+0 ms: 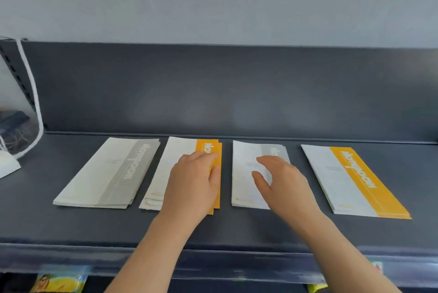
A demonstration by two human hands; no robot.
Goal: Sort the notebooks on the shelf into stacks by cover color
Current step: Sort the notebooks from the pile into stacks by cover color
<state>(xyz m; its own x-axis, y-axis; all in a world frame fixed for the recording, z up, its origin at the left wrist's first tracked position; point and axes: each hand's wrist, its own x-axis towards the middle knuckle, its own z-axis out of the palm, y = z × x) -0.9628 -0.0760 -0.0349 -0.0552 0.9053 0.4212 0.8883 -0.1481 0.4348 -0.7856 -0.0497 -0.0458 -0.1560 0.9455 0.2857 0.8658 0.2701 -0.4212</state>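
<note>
Four groups of notebooks lie in a row on the dark grey shelf (71, 224). At far left sits a stack with a grey band (111, 174). Beside it is a stack with an orange band (170, 162); my left hand (192, 186) rests flat on it, fingers at the orange edge. A single grey-banded notebook (244, 174) lies right of centre, and my right hand (282, 178) hovers over it with fingers spread, holding nothing. An orange-banded notebook (350, 178) lies at far right, untouched.
A clear bag with a white cord (21, 112) hangs at the left end of the shelf. The shelf's back panel (213, 88) rises behind the notebooks. Colourful packets (59, 281) show on a lower shelf below the front edge.
</note>
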